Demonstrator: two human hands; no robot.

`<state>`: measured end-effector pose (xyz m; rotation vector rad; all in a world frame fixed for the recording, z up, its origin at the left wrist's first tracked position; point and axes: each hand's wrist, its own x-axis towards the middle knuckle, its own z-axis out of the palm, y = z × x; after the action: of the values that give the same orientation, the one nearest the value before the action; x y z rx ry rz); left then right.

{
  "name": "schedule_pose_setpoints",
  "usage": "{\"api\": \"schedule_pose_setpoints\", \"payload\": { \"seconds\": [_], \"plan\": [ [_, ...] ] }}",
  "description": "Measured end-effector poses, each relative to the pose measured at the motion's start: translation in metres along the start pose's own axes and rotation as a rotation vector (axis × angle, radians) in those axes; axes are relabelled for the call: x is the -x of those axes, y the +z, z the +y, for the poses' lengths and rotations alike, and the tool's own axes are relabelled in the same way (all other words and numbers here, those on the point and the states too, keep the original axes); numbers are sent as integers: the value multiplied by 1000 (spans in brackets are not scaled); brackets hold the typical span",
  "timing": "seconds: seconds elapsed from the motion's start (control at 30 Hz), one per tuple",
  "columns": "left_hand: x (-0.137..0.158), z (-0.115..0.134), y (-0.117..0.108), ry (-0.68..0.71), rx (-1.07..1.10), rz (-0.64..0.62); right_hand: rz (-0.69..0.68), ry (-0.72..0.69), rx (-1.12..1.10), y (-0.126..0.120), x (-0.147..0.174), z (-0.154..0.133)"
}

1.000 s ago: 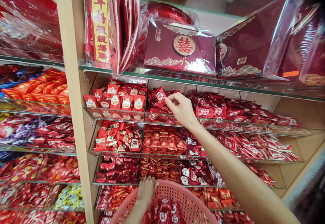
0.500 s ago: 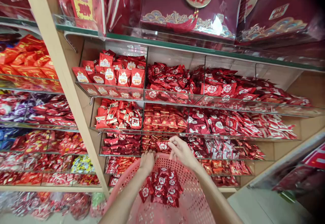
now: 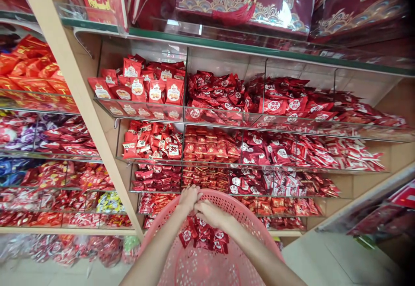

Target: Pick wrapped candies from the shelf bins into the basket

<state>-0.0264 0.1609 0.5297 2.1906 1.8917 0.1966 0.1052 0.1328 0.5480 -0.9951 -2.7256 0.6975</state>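
My left hand [image 3: 189, 200] is closed over the far rim of a pink plastic basket [image 3: 259, 238] with a perforated wall. Close beside it, my right hand [image 3: 210, 212] is over the inside of the basket with its fingers curled. What those fingers hold, if anything, is hidden. Small red wrapped candy packets [image 3: 219, 246] with white round labels lie in a cluster in the basket below my hands, partly covered by the right one.
Glass-fronted shelves before me carry red candy packets [image 3: 212, 148] sorted by dividers. Larger maroon gift bags [image 3: 243, 4] stand on the glass shelf [image 3: 227, 46] above. A wooden post [image 3: 74, 95] separates another candy rack at left. Bagged goods [image 3: 78, 249] sit low at left.
My right hand has come down and left from the shelf front, where it held a red candy packet, to beside my left hand. That packet is no longer visible. The left hand stays on the rim.
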Motion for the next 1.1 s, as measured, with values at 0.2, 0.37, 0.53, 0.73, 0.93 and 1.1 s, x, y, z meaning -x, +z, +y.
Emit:
{"api": "schedule_pose_setpoints", "payload": {
  "seconds": [0.2, 0.37, 0.53, 0.73, 0.93, 1.1],
  "plan": [
    [0, 1, 2, -17, -11, 7, -39, 6, 153, 22, 5, 1],
    [3, 3, 2, -16, -25, 20, -94, -70, 236, 34, 8, 0],
    [2, 5, 1, -15, -26, 19, -26, 33, 389, 35, 12, -8],
    [4, 7, -1, -23, -18, 12, 31, 168, 468, 36, 14, -9],
    [5, 9, -3, -29, -15, 4, 135, 280, 483, 44, 10, -1],
    [4, 8, -2, -32, -19, 4, 130, 329, 504, 54, 4, -9]
  ]
}}
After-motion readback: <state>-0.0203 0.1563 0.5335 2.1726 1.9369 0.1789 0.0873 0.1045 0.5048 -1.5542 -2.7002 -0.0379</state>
